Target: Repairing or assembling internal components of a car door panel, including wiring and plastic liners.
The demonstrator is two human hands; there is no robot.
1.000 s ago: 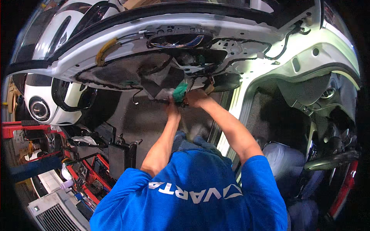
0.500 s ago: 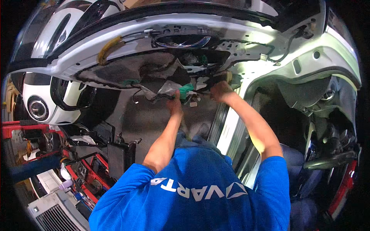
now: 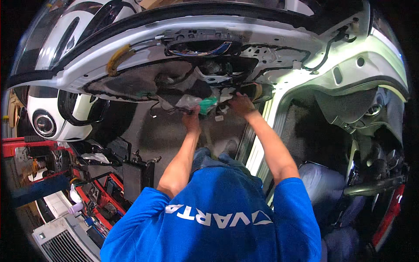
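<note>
The white car door [image 3: 70, 78] stands with its inner side bare, showing a chrome-edged door handle [image 3: 200, 49] and black sealant lines. Along its lower edge hang a crumpled, greyish see-through sheet [image 3: 187, 102] and a bright green piece [image 3: 208, 105]. My left hand [image 3: 191, 121] is closed at the green piece and the sheet's edge; its fingertips are partly hidden. To its right, my right hand [image 3: 241, 105] has curled fingers beside a dark part at the door's lower right. What lies in that hand I cannot make out. A small pale connector [image 3: 219, 118] dangles between the hands.
A yellow cable piece [image 3: 118, 59] sits on the door's upper left. The lit door sill [image 3: 257, 153] and a seat [image 3: 324, 181] are at right. Red racks [image 3: 104, 194], a black box [image 3: 137, 178] and a grey vented unit [image 3: 65, 240] stand at left.
My right hand has moved left and slightly down, away from the sill. My left hand has shifted slightly left and down beside the green piece.
</note>
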